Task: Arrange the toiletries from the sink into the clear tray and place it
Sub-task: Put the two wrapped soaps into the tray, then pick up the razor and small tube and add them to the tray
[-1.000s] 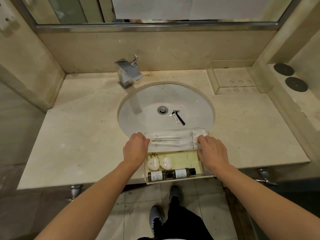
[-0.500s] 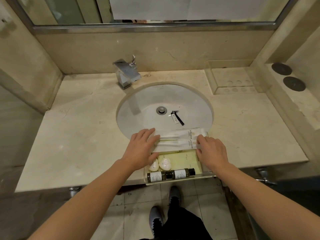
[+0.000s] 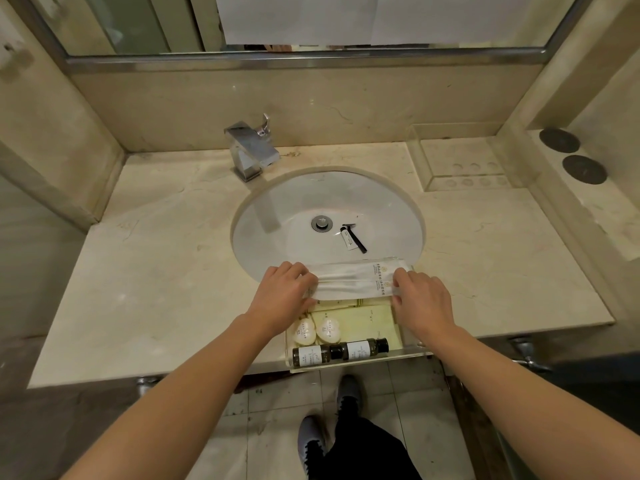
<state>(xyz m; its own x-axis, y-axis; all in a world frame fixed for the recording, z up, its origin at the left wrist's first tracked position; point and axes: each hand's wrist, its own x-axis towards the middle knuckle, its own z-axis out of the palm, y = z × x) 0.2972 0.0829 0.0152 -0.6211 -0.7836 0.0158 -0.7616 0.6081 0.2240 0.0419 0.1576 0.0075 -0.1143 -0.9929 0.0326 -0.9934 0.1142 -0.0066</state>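
- Below a mirror (image 3: 311,26) in a beige stone bathroom, I look down on a marble worktop (image 3: 156,271) with an oval sink (image 3: 277,216), a chrome faucet (image 3: 251,147) behind it and a second clear tray (image 3: 460,161) at the back right; tiled floor (image 3: 270,427) shows beneath.
- A razor (image 3: 355,237) and a small tube (image 3: 348,239) lie in the basin beside the drain (image 3: 322,223).
- Compared with half a second ago, my left hand (image 3: 282,299) has curled its fingers in and drawn slightly back on the wrapper's left end; my right hand (image 3: 424,299) sits much as before.
- The clear tray (image 3: 412,351) rests on the worktop's front edge, holding two dark bottles (image 3: 339,353) along the near wall, two round soaps (image 3: 317,329) and pale sachets (image 3: 363,320).
- The long white packets (image 3: 353,280) lie across the tray's far side, with both hands' fingers bent down on their ends; I think pinching, though the grip is hidden.
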